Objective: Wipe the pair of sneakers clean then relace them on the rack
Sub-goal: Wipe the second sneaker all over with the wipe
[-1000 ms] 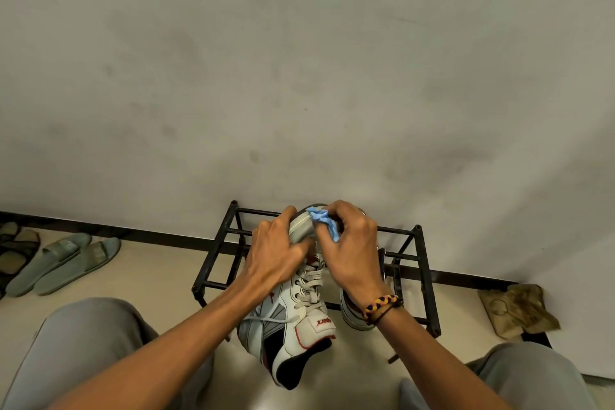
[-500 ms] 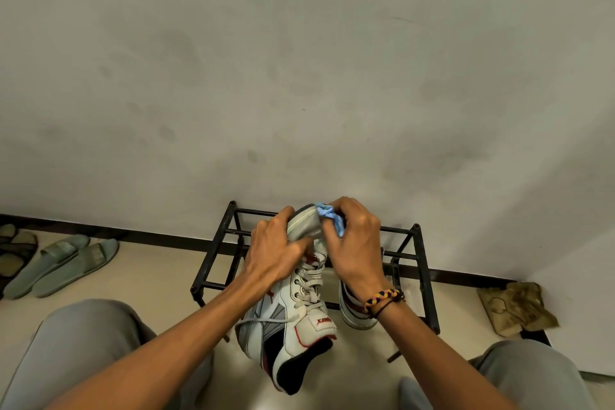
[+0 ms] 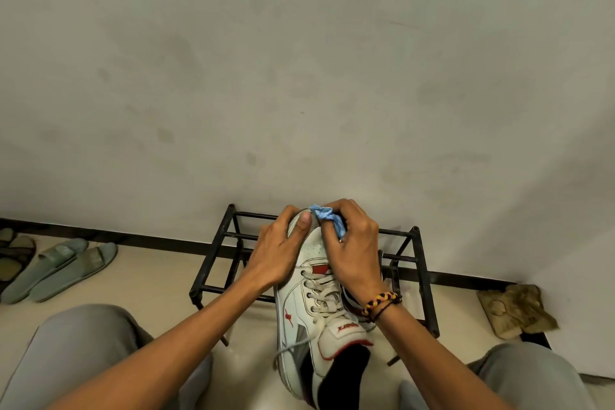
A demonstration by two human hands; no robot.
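Both hands work the sneaker (image 3: 312, 306), raised over the rack (image 3: 422, 263): my left hand (image 3: 276, 253) grips its toe, thumb pressed on top; my right hand (image 3: 352, 250) pinches the cloth (image 3: 324, 215) against the tip. I judge short, firm strokes with a steady left grip best. Second sneaker (image 3: 372, 319) waits behind on the rack.
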